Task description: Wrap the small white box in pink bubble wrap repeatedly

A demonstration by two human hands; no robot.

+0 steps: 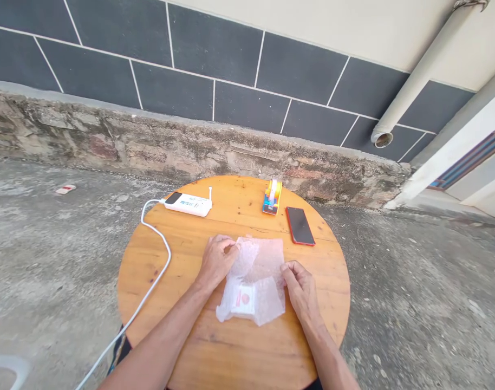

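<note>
A sheet of bubble wrap lies on the round wooden table in front of me, its near part folded over a small white box with a red mark. The box shows through the clear film. My left hand pinches the sheet's upper left edge between thumb and fingers. At the right edge, my right hand grips the wrap with thumb and forefinger. Just beyond the sheet stands a tape dispenser, yellow and blue, with a roll of clear tape.
A phone in a red case lies right of the wrap on the wooden table. At the far left sits a white device, its white cable running over the table's left edge. A tiled wall rises behind.
</note>
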